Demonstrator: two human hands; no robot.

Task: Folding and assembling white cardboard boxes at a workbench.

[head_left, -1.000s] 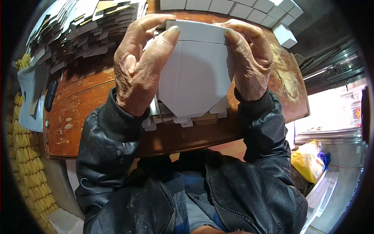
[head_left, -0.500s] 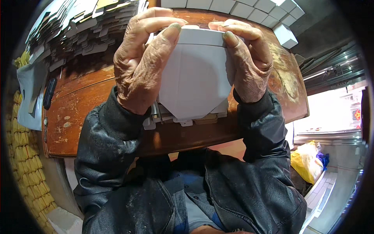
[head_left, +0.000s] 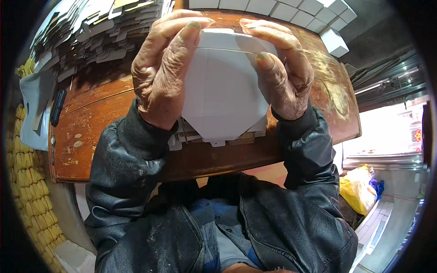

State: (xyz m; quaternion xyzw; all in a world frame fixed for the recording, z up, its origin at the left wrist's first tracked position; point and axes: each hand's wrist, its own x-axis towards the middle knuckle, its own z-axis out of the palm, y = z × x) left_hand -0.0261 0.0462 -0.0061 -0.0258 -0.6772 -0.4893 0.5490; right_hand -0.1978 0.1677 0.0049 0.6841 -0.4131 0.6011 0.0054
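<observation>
A white cardboard box blank (head_left: 226, 91) stands between my hands, with a creased flap along its far edge and cut corners at the near end. My left hand (head_left: 161, 68) holds its far left corner, thumb in front and fingers behind. At the far right corner my right hand (head_left: 289, 75) curls round the edge, its thumb on the panel below the crease and its fingers beyond the flap. More flat cardboard pieces (head_left: 248, 138) show beneath the near end of the blank.
Stacked flat cardboard (head_left: 102, 36) fills the far left of the worn wooden table (head_left: 91, 136). White boxes (head_left: 300, 18) stand in rows at the far right. A black-handled tool (head_left: 58, 108) lies at the left edge, beside a pale cloth or bag (head_left: 34, 109).
My right thumb has moved down off the flap's edge onto the panel, and its fingers have shifted left. My left hand has drawn slightly left; more of the flap shows.
</observation>
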